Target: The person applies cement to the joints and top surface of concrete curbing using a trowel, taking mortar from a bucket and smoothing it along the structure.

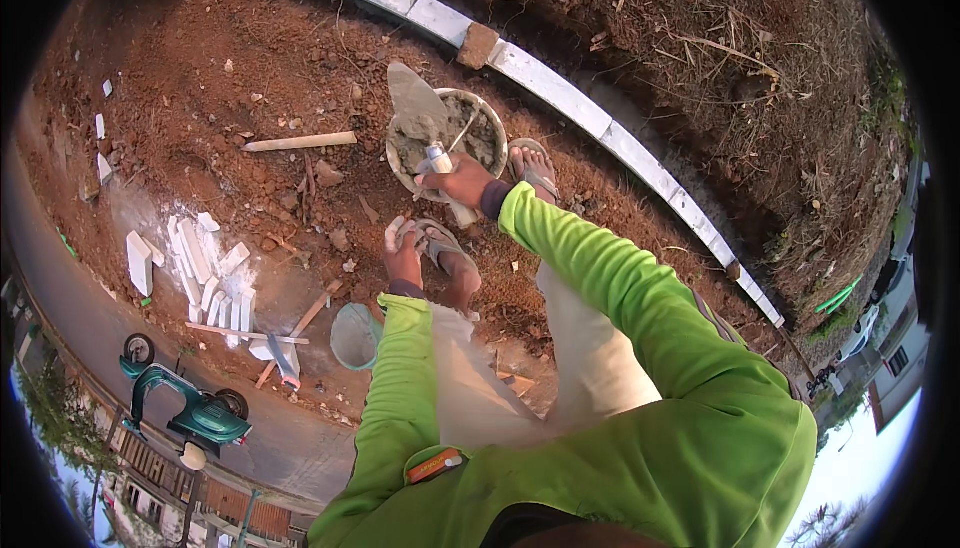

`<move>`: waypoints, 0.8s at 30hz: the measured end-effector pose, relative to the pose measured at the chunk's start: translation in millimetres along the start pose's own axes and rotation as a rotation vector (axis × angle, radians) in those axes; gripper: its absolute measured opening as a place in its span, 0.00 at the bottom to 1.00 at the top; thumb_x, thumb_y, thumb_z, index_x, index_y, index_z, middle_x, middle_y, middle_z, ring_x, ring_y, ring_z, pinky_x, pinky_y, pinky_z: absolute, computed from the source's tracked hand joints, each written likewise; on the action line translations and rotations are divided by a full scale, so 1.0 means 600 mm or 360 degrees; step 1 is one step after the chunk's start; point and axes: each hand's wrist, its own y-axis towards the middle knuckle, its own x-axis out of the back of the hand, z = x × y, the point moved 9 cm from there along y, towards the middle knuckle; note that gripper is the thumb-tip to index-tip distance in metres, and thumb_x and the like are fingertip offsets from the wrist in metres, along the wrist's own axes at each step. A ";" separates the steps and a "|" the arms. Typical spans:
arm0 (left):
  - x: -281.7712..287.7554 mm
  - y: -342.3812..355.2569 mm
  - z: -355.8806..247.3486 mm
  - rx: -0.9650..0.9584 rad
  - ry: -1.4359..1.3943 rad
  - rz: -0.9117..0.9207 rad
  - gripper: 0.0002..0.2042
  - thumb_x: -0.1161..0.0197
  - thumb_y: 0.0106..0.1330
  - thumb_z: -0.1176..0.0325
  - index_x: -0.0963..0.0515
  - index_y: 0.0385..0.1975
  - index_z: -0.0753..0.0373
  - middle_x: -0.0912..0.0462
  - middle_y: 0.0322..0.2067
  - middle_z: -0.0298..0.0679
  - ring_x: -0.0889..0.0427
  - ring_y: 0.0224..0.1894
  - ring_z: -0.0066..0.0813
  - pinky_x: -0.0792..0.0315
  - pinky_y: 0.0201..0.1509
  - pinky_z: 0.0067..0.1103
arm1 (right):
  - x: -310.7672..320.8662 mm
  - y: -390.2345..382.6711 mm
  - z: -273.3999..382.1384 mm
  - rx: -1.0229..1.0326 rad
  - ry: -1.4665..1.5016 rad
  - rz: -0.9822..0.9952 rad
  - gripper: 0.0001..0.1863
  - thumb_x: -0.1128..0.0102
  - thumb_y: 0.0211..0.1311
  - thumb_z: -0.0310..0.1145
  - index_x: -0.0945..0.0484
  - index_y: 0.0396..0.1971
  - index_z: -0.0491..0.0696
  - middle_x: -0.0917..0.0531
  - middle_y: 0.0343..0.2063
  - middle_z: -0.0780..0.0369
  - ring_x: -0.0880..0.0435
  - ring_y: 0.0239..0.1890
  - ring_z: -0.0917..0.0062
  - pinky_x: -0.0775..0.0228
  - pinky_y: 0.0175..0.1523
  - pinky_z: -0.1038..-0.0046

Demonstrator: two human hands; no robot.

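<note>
Bending low over bare red earth, a person in a lime-green long-sleeved top and pale trousers; both feet in sandals.

Item, left hand (403, 253): resting on the left foot, fingers loosely bent, closed on nothing that shows.

Item, right hand (458, 181): clenched around the handle of a trowel (417, 100), at the near rim of the basin.

Item, trowel: flat steel blade, coated grey, tip raised over the mortar. Likely stiff and fairly light bare, heavier when loaded; the handle is the only sensible hold (wet mortar may make it slippery).

Item, basin (398, 160): round, pale, partly filled with wet grey mortar (478, 136); probably heavy and sloppy, best lifted by the rim with both hands. A thin stick leans in it.

Item, small bucket (353, 336): grey, beside the left elbow.

Item, white tile offcuts (205, 273): scattered and stacked to the left, with wooden laths; brittle by the look.

Item, kerb (560, 90): row of white blocks curving beyond the basin, one brick-coloured lump (477, 45) lying on it.

Item, green motor scooter (195, 410): on the paved road at far left.
</note>
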 end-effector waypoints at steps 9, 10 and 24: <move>-0.039 0.151 -0.023 -0.0156 -0.0023 -0.0175 0.38 0.36 0.68 0.55 0.47 0.75 0.55 0.44 0.73 0.48 0.35 0.70 0.42 0.39 0.69 0.40 | 0.169 0.071 0.119 0.0053 -0.0742 0.0489 0.27 0.33 0.61 0.53 0.18 0.47 0.43 0.14 0.33 0.52 0.13 0.38 0.64 0.23 0.46 0.62; -0.038 0.178 -0.020 -0.0087 0.0031 -0.0059 0.37 0.38 0.69 0.52 0.45 0.75 0.55 0.42 0.72 0.49 0.35 0.70 0.41 0.39 0.69 0.40 | 0.206 0.085 0.135 0.0468 -0.0975 0.0335 0.25 0.33 0.62 0.51 0.19 0.43 0.42 0.16 0.28 0.55 0.16 0.31 0.69 0.25 0.39 0.66; -0.059 0.332 -0.039 -0.0668 0.0463 -0.0118 0.26 0.46 0.74 0.47 0.21 0.35 0.70 0.30 0.23 0.31 0.34 0.28 0.24 0.36 0.35 0.27 | 0.231 -0.021 0.042 0.1101 -0.2115 -0.0191 0.20 0.44 0.70 0.52 0.21 0.49 0.51 0.15 0.28 0.50 0.15 0.32 0.53 0.23 0.37 0.57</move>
